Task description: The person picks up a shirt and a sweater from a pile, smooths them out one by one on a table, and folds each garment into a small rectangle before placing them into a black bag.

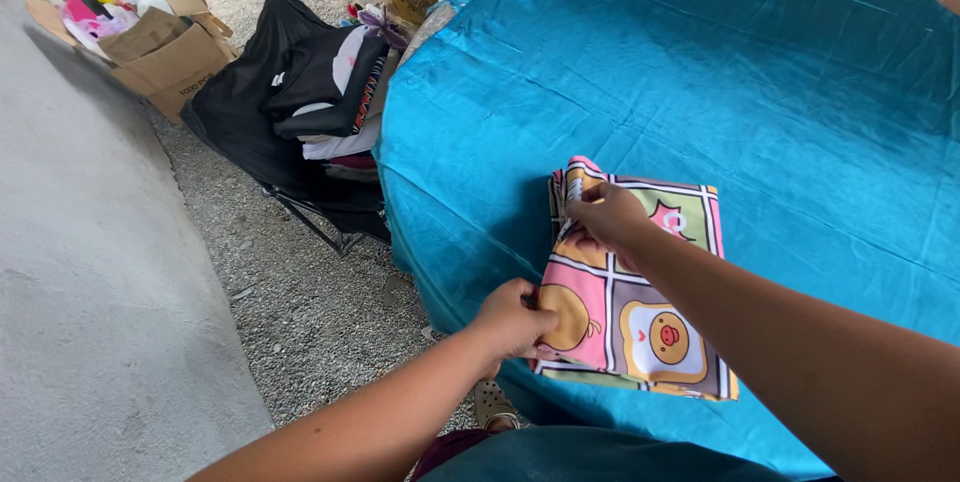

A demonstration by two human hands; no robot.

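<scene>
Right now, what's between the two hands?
In the head view, only the left edge of the folded cartoon-print cloth runs between the left hand and right hand.

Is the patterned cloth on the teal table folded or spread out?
Folded: the patterned cloth forms a compact rectangle with stacked edges, pinched by the left hand and right hand.

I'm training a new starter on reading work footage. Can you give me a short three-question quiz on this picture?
1. True or false: both hands grip the folded patterned cloth.
2. Which colour is the table cover? A red, B teal, C white.
3. What lies on the folding chair left of the table?

Key
1. True: the left hand holds its near left edge, the right hand its far left corner.
2. B.
3. A pile of dark and light clothes.
</scene>
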